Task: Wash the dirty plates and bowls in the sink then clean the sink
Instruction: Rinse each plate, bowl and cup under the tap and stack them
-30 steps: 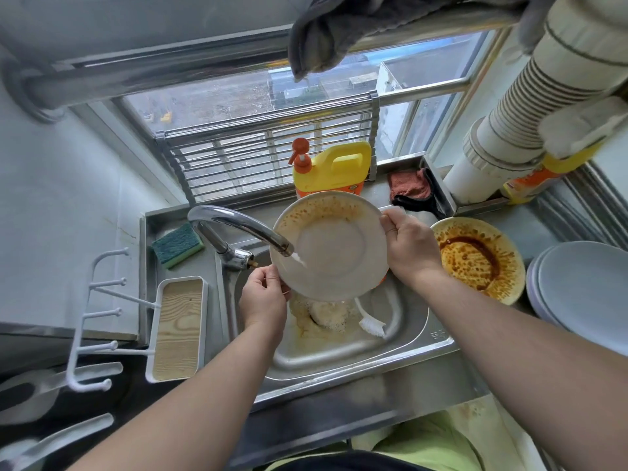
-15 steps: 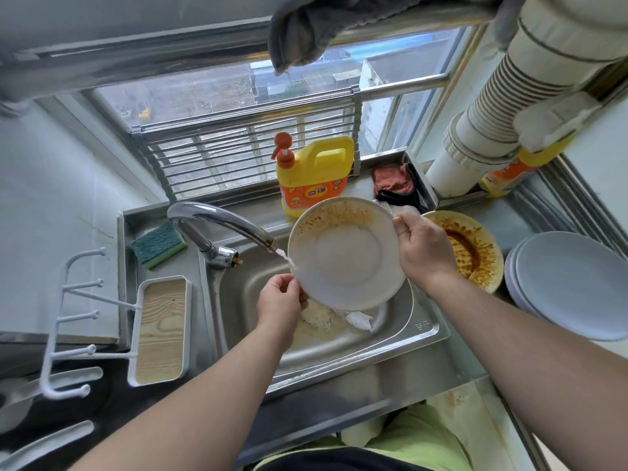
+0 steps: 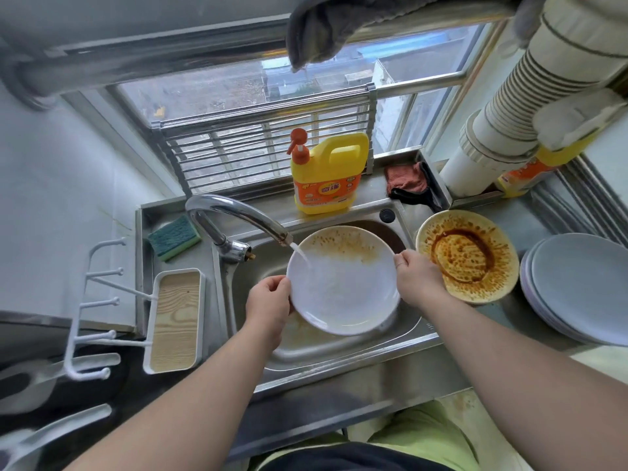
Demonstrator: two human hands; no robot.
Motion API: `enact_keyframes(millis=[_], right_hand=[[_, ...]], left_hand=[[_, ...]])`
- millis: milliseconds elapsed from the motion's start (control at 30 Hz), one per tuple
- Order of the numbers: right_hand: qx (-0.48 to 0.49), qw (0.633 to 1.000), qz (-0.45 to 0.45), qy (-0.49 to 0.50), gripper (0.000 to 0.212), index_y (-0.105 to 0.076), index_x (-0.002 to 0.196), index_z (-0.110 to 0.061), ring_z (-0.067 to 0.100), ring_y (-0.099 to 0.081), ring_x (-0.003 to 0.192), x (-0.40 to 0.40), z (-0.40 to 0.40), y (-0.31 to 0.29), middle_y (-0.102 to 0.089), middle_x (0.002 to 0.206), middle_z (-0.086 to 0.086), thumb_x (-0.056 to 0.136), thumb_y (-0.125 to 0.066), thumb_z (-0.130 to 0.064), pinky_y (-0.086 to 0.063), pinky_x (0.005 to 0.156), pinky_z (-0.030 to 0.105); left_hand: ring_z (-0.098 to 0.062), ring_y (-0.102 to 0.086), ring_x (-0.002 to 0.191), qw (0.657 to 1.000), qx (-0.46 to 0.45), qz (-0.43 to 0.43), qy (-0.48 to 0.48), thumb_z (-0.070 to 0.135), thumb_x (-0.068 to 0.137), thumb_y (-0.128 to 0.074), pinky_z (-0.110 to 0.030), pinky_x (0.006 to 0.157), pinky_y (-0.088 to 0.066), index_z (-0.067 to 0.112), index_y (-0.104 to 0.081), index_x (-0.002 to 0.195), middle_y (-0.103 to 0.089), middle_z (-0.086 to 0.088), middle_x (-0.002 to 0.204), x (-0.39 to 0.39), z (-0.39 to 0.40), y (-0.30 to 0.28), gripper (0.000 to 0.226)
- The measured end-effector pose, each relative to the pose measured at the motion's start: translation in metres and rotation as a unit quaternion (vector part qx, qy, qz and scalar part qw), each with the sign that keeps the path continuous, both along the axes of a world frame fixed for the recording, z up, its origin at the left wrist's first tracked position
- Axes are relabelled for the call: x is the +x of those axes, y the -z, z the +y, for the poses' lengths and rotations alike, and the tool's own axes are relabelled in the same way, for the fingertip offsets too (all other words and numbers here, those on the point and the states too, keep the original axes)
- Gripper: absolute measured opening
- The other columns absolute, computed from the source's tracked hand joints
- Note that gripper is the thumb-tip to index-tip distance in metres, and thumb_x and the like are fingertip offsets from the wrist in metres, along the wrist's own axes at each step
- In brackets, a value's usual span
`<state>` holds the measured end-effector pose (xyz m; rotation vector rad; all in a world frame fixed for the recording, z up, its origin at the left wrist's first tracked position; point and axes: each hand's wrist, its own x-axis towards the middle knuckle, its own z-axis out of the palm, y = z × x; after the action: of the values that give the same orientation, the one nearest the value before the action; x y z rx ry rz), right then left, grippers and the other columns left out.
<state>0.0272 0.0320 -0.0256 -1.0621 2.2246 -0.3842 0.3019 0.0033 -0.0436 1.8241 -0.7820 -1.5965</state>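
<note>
Right now the person holds a white plate (image 3: 343, 283) over the sink (image 3: 339, 348) with both hands. The left hand (image 3: 268, 305) grips the plate's left edge, its fingers curled round the rim; the right hand (image 3: 416, 278) pinches the right edge, thumb on the upper face. The plate is tilted, its face turned up toward the tap (image 3: 238, 219), and a thin stream of water (image 3: 300, 254) falls from the spout onto its upper left part. Brown stains cling to the far part of the plate, while the near part looks mostly clean. Brownish water lies in the sink's basin below it.

Just right of the sink, on the steel table (image 3: 509, 317), lies a second plate (image 3: 467, 256) smeared with dark brown sauce. Farther right sits a stack of pale plates (image 3: 581, 287). Behind the sink stands a yellow bottle of dish soap (image 3: 328, 175) with an orange pump, and right of it a reddish rag (image 3: 406, 178) lies bunched. Left of the tap lies a green sponge (image 3: 173, 237), and nearer on that side a white tray (image 3: 175, 321) with a wood-look base.
</note>
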Motion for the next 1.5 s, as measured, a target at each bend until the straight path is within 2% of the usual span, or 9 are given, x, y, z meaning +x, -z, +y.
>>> enact_keyframes(millis=[167,400,567,633,833,933,1100,1300,1500], right_hand=[[-0.006,0.997,-0.069,0.04,0.038,-0.058,0.09,-0.017,0.024,-0.057,0.083,0.03,-0.007,0.012,-0.062,0.089,0.003,0.111,-0.038,-0.04,-0.041,0.071,0.039],[-0.066,0.989,-0.117,0.056,0.035,-0.054,0.09,-0.017,0.02,-0.053,0.079,0.062,-0.033,0.006,-0.063,0.088,0.001,0.111,-0.039,-0.04,-0.037,0.069,0.039],[-0.068,0.979,-0.174,0.085,0.035,-0.058,0.09,-0.02,0.027,-0.061,0.085,0.075,-0.048,0.016,-0.067,0.091,0.004,0.11,-0.04,-0.042,-0.048,0.075,0.042],[-0.056,0.973,-0.202,0.097,0.034,-0.061,0.089,-0.022,0.028,-0.062,0.083,0.081,-0.051,0.022,-0.068,0.09,0.003,0.109,-0.042,-0.041,-0.051,0.076,0.043],[0.039,0.959,-0.268,0.08,0.032,-0.063,0.092,-0.014,0.022,-0.046,0.062,0.104,-0.043,0.036,-0.061,0.08,0.011,0.107,-0.041,-0.032,-0.033,0.053,0.029],[0.056,0.962,-0.261,0.057,0.032,-0.059,0.089,-0.017,0.022,-0.047,0.066,0.113,-0.04,0.042,-0.059,0.084,0.008,0.109,-0.039,-0.032,-0.034,0.057,0.029],[0.07,0.976,-0.204,0.024,0.03,-0.065,0.107,-0.019,0.023,-0.057,0.085,0.11,-0.034,0.044,-0.065,0.102,0.005,0.109,-0.04,-0.036,-0.046,0.076,0.035],[0.089,0.987,-0.135,0.014,0.035,-0.067,0.122,-0.016,0.035,-0.061,0.106,0.078,-0.035,0.031,-0.065,0.117,0.011,0.109,-0.038,-0.031,-0.048,0.087,0.036],[0.087,0.992,-0.088,0.033,0.032,-0.069,0.107,-0.016,0.019,-0.053,0.081,0.044,-0.036,0.024,-0.064,0.102,0.006,0.108,-0.04,-0.03,-0.04,0.069,0.031]], left_hand=[[-0.018,-0.068,0.085,0.999,-0.038,-0.02,-0.021,0.022,0.107,-0.059,-0.032,0.071,-0.058,0.015,-0.073,0.108,-0.076,-0.008,0.101,0.025,-0.007,-0.004,0.016],[-0.016,-0.071,0.086,0.994,-0.08,-0.02,-0.074,0.02,0.106,-0.062,-0.028,0.07,-0.058,0.017,-0.075,0.108,-0.078,-0.005,0.1,0.044,-0.02,-0.014,0.014],[-0.018,-0.071,0.092,0.988,-0.108,-0.061,-0.096,0.032,0.097,-0.069,-0.042,0.09,-0.06,0.027,-0.079,0.096,-0.08,0.004,0.095,0.055,-0.023,-0.019,0.01],[-0.021,-0.07,0.09,0.985,-0.107,-0.07,-0.118,0.037,0.091,-0.07,-0.043,0.087,-0.059,0.027,-0.077,0.093,-0.079,0.003,0.09,0.057,-0.023,-0.024,0.014],[-0.019,-0.066,0.075,0.971,-0.127,-0.135,-0.152,0.047,0.083,-0.073,-0.048,0.076,-0.06,0.023,-0.074,0.081,-0.076,0.002,0.079,0.069,-0.017,-0.038,0.024],[-0.02,-0.063,0.07,0.968,-0.127,-0.162,-0.142,0.055,0.073,-0.073,-0.05,0.075,-0.061,0.026,-0.073,0.075,-0.072,0.006,0.07,0.073,-0.016,-0.041,0.029],[-0.022,-0.064,0.07,0.968,-0.08,-0.189,-0.141,0.039,0.082,-0.076,-0.053,0.076,-0.062,0.016,-0.07,0.073,-0.073,-0.001,0.073,0.078,-0.01,-0.034,0.025],[-0.026,-0.064,0.071,0.981,0.004,-0.14,-0.131,0.035,0.076,-0.07,-0.047,0.07,-0.061,0.016,-0.068,0.072,-0.073,-0.006,0.073,0.061,0.001,-0.014,0.02],[-0.023,-0.052,0.067,0.989,0.046,-0.072,-0.122,0.014,0.095,-0.06,-0.024,0.045,-0.045,0.01,-0.057,0.08,-0.059,-0.012,0.078,0.031,0.012,0.003,0.016]])
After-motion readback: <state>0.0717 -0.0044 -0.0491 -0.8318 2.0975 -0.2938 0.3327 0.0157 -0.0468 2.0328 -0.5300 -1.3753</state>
